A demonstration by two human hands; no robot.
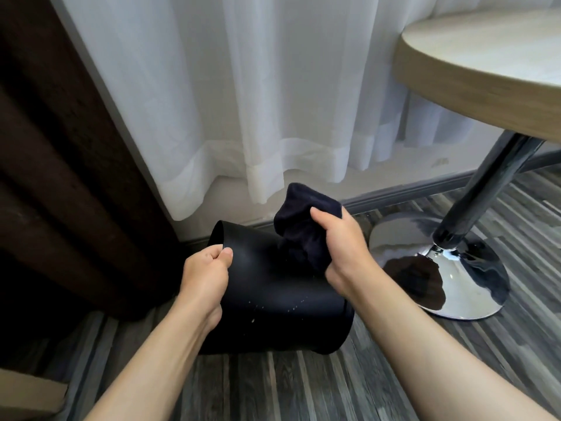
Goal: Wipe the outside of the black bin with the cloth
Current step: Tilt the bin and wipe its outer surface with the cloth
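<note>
The black bin (273,299) is tipped on its side over the wood floor, its open mouth turned away toward the wall. Small pale specks dot its upper side. My left hand (206,275) pinches the bin's rim at the left, thumb on the outside. My right hand (343,247) is closed around a bunched dark navy cloth (303,220), which hangs against the top of the bin's side.
A round wooden table (485,65) stands at the right on a tilted chrome post with a shiny round base (440,268) close to the bin. White sheer curtains (258,101) hang behind, a dark brown drape (54,177) at the left. Grey plank floor (273,390) lies below.
</note>
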